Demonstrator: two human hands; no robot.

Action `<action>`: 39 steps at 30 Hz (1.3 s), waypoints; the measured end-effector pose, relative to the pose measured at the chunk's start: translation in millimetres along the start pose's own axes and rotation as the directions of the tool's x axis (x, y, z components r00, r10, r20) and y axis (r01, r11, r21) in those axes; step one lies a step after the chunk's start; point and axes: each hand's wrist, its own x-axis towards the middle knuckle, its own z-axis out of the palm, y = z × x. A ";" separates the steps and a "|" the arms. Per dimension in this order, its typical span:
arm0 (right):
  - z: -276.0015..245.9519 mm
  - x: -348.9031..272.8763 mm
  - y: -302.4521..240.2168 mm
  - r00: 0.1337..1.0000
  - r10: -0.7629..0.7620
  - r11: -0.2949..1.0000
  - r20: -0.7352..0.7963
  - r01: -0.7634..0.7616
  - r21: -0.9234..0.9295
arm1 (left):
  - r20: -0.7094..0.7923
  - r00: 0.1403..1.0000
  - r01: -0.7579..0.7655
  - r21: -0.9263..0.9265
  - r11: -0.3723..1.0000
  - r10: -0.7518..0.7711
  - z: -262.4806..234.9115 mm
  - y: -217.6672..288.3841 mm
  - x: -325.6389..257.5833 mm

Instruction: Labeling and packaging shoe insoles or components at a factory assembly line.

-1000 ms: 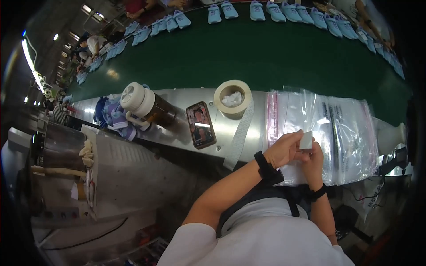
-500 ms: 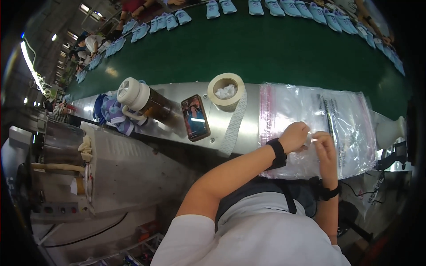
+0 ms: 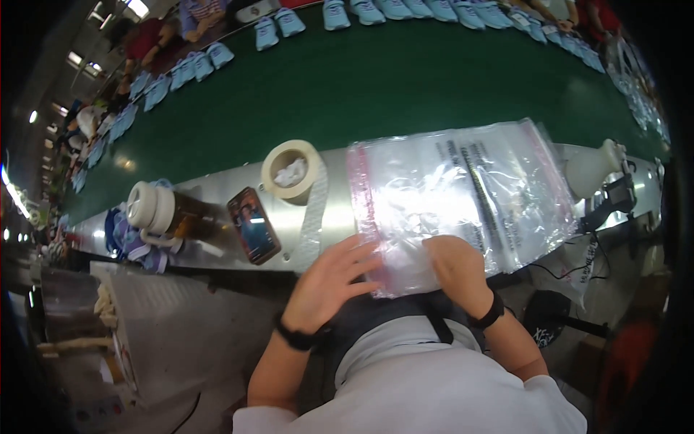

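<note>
A stack of clear plastic bags (image 3: pixel 426 188) with pink edge strips lies on the metal ledge in front of me. My left hand (image 3: pixel 334 278) is at the near left corner of the stack, its fingers spread beside and over the pink strip. On the near part of the top bag rests my right hand (image 3: pixel 459 271), with its fingers bent down and together; what they hold, if anything, is hidden. Left of the bags stands a roll of label tape (image 3: pixel 312 163) with crumpled white paper in its core. Its loose printed strip hangs toward the ledge's front edge.
A phone (image 3: pixel 254 226) lies left of the roll, beside a brown bottle (image 3: pixel 195 217) with a white lid. Light blue shoes (image 3: pixel 394 9) line the far side of the green conveyor belt (image 3: pixel 289 94). A white container (image 3: pixel 589 170) stands at the right.
My hands were close together above the bags, with a small white piece between them; now they are apart. The left has moved left and opened. The view has shifted right.
</note>
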 end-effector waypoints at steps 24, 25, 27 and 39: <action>-32.1 -73.3 83.9 0.993 0.093 0.897 0.071 -0.053 -0.438 | -0.401 0.898 0.177 0.708 0.683 0.183 -98.6 -36.2 -59.8; -26.9 -71.6 82.3 0.988 0.145 0.900 0.044 -0.114 -0.421 | -0.387 0.909 0.152 0.650 0.745 0.152 -87.9 -33.9 -63.4; -16.7 -67.1 78.6 0.973 0.228 0.870 0.042 -0.184 -0.457 | -0.379 0.911 0.109 0.596 0.795 0.160 -80.1 -38.4 -68.1; 28.5 18.9 -64.5 0.876 -0.062 0.454 0.478 -0.402 0.796 | -0.309 0.922 -0.221 0.075 0.972 0.234 -12.2 -52.0 -17.2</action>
